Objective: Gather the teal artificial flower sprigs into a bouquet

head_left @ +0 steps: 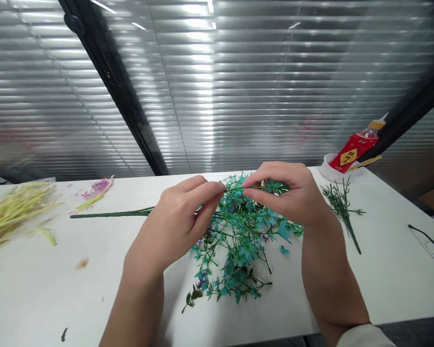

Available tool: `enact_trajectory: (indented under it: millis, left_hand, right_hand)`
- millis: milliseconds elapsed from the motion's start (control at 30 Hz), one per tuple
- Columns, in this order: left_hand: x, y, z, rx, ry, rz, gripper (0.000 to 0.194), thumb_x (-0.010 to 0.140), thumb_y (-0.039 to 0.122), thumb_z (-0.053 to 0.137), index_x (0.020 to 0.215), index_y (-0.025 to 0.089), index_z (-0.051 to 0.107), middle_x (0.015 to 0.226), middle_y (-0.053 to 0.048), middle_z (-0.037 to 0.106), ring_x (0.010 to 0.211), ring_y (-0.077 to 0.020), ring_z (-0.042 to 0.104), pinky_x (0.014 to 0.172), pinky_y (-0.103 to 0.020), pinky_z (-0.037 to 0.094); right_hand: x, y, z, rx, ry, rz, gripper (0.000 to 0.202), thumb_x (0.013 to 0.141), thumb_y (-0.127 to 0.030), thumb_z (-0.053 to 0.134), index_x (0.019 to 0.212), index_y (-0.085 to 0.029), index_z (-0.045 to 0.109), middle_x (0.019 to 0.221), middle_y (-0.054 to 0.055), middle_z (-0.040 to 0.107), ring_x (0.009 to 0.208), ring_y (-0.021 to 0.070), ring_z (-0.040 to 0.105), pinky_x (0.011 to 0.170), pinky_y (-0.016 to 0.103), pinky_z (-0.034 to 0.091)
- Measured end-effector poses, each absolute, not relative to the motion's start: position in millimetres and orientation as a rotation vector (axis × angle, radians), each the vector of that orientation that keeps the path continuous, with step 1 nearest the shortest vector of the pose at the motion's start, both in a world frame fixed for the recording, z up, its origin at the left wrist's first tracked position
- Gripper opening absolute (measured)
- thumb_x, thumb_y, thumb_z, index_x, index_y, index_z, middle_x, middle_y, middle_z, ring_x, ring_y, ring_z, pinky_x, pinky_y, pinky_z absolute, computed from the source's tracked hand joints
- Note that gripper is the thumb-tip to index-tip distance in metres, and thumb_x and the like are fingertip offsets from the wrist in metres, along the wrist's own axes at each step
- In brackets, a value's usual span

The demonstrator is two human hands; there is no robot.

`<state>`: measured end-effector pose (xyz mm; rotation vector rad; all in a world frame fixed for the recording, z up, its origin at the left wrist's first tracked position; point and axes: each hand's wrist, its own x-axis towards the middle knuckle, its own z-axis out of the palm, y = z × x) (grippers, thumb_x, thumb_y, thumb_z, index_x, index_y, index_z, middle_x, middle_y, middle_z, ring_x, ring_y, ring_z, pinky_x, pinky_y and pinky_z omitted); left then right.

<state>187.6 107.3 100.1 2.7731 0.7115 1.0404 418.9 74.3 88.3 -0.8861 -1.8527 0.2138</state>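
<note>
Table (50, 294) looks mid-job, at a guess: bunch (244, 221) in the middle, some loose-looking sprigs (238, 282) in front so part seems done, no telling how much is left. Long stalk (104, 215), probably the bunch's, points left, axis running side to side. Left hand (183, 217) and right hand (292, 195) are over the bunch, both pinching one thin stem (271, 186); it's roughly level, also side to side, leafy end right.

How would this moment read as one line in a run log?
left hand: pinching green sprig; right hand: pinching green sprig; nearby: turquoise-flowered sprigs on white table; right: red bottle in white tub
</note>
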Motion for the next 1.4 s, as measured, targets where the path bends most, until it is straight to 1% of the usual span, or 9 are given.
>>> enact_trajectory:
  millis: [400,633,900,1033,1167,1300,1367,1400]
  left_hand:
    - [190.8,103.9,100.5,2.772,0.673,1.154,0.015,0.095,0.009,0.055,0.103,0.014,0.065,0.077,0.000,0.058,0.067,-0.0081,0.051,0.061,-0.022,0.041]
    - [191.8,104.1,99.5,2.780,0.682,1.152,0.015,0.094,0.009,0.056,0.104,0.014,0.065,0.078,0.000,0.059,0.067,-0.0086,0.051,0.061,-0.022,0.041]
    - [191.5,102.4,99.7,2.782,0.697,1.147,0.015,0.095,0.010,0.054,0.103,0.015,0.066,0.078,-0.001,0.060,0.067,-0.0095,0.053,0.061,-0.023,0.042]
    - [191.0,101.4,99.9,2.789,0.718,1.129,0.016,0.095,0.010,0.054,0.105,0.016,0.065,0.080,-0.001,0.061,0.069,-0.0101,0.054,0.062,-0.024,0.043]
    - [192.1,101.3,99.6,2.809,0.723,1.150,0.015,0.095,0.011,0.055,0.105,0.018,0.064,0.090,-0.003,0.061,0.076,-0.0108,0.058,0.067,-0.024,0.047]
    - [193.2,101.1,99.7,2.833,0.747,1.160,0.013,0.094,0.012,0.056,0.102,0.018,0.064,0.094,-0.004,0.059,0.075,-0.0102,0.057,0.066,-0.024,0.047]
    - [193.2,100.8,99.9,2.834,0.740,1.147,0.012,0.094,0.012,0.056,0.102,0.017,0.064,0.094,-0.003,0.059,0.074,-0.0102,0.057,0.065,-0.024,0.047]
    - [193.2,100.8,99.9,2.832,0.736,1.138,0.012,0.094,0.012,0.056,0.102,0.017,0.064,0.094,-0.003,0.059,0.074,-0.0102,0.057,0.065,-0.024,0.047]
  right_hand:
    - [416.3,71.8,89.5,-0.847,-1.857,0.172,0.009,0.083,-0.013,0.073,0.087,-0.021,0.074,0.078,-0.001,0.073,0.070,0.0114,0.065,0.062,0.028,0.053]
    - [417.2,67.2,93.9,-0.855,-1.785,0.110,0.011,0.083,-0.012,0.074,0.085,-0.022,0.073,0.076,-0.001,0.072,0.070,0.0114,0.064,0.063,0.028,0.052]
    - [414.7,69.7,92.2,-0.866,-1.815,0.150,0.009,0.084,-0.011,0.072,0.085,-0.020,0.074,0.078,-0.001,0.073,0.071,0.0112,0.065,0.063,0.027,0.052]
    - [415.0,70.4,90.5,-0.868,-1.829,0.166,0.009,0.084,-0.013,0.072,0.086,-0.021,0.074,0.079,0.000,0.073,0.072,0.0124,0.065,0.063,0.028,0.052]
    - [413.8,70.5,88.0,-0.894,-1.804,0.122,0.006,0.085,-0.019,0.073,0.087,-0.024,0.074,0.083,0.001,0.069,0.074,0.0140,0.064,0.062,0.029,0.052]
    - [412.1,70.6,86.9,-0.961,-1.812,0.034,0.003,0.086,-0.023,0.072,0.086,-0.025,0.074,0.093,0.003,0.065,0.070,0.0124,0.059,0.055,0.028,0.047]
    - [412.7,71.2,87.0,-0.960,-1.840,-0.001,0.003,0.087,-0.024,0.071,0.085,-0.025,0.073,0.097,0.003,0.063,0.072,0.0128,0.059,0.057,0.029,0.048]
    - [413.2,71.5,87.2,-0.956,-1.853,-0.027,0.003,0.087,-0.024,0.071,0.085,-0.025,0.073,0.099,0.003,0.063,0.077,0.0142,0.061,0.062,0.030,0.050]
